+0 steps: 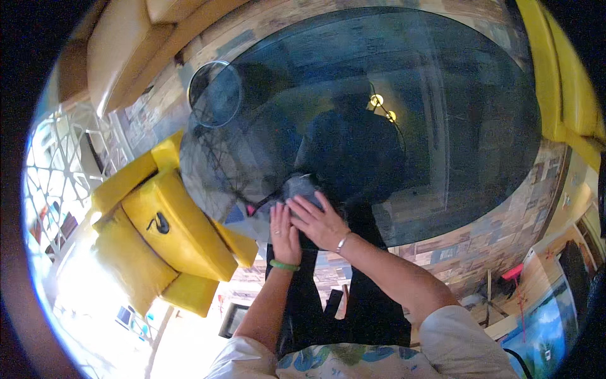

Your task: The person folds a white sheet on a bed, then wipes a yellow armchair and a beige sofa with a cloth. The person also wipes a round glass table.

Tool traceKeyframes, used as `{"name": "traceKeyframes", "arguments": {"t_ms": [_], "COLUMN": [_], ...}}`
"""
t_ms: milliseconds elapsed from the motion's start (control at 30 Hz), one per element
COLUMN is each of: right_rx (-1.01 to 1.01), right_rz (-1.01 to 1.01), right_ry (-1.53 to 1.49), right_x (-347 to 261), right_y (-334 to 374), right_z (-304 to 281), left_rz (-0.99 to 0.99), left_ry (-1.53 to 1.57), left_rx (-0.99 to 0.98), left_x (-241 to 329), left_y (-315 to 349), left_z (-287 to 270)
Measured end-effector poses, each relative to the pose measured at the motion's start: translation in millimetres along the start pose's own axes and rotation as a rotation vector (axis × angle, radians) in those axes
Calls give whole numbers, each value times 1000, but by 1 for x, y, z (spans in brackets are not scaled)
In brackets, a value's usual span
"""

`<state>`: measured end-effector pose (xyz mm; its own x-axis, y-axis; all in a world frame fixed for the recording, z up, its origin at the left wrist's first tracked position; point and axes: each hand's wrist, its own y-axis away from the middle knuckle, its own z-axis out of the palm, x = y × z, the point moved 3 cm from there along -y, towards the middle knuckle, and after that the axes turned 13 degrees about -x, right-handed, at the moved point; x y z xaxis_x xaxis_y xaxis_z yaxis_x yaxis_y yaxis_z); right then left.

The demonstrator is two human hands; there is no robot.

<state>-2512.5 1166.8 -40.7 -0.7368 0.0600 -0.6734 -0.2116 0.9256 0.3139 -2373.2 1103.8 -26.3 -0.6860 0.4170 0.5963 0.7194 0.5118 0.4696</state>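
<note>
A dark oval glass tabletop point(467, 126) spreads out in front of me. Over its near edge, my left hand point(286, 235) has its fingers stretched out, with a ring on one finger and a green bangle at the wrist. My right hand point(319, 222), with a silver bracelet, lies close against it, its fingers long and slightly spread. No object shows in either hand; whether the palms touch the glass I cannot tell. Just beyond the fingertips is a blurred greyish shape and a small pink spot point(250, 209), perhaps a reflection in the glass.
A yellow armchair point(183, 221) stands to the left, with a small black item point(160, 223) on it. Tan seating point(123, 50) is at the far left, more yellow seating point(555, 76) at the right. A round-rimmed object point(215, 95) shows near the table's far left edge. Patterned planks cover the floor.
</note>
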Motion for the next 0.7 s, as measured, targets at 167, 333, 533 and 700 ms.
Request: {"name": "traceKeyframes", "arguments": {"t_ms": [167,333,533,700], "right_rx": [189,529,608,290], "right_rz": [58,339,444,424], "right_ry": [161,347,251,15], "right_x": [77,223,256,171], "right_y": [-40,-52,48,137], "right_z": [-96,-239,-231,-121], "left_rz": [67,355,404,221], "left_ry": [-348,-512,-499,-517], "left_rx": [243,329,184,-266], "left_x": [23,146,217,202], "left_y": [-121,-345,-336,-180], "left_z": [-31,-63,10,59]}}
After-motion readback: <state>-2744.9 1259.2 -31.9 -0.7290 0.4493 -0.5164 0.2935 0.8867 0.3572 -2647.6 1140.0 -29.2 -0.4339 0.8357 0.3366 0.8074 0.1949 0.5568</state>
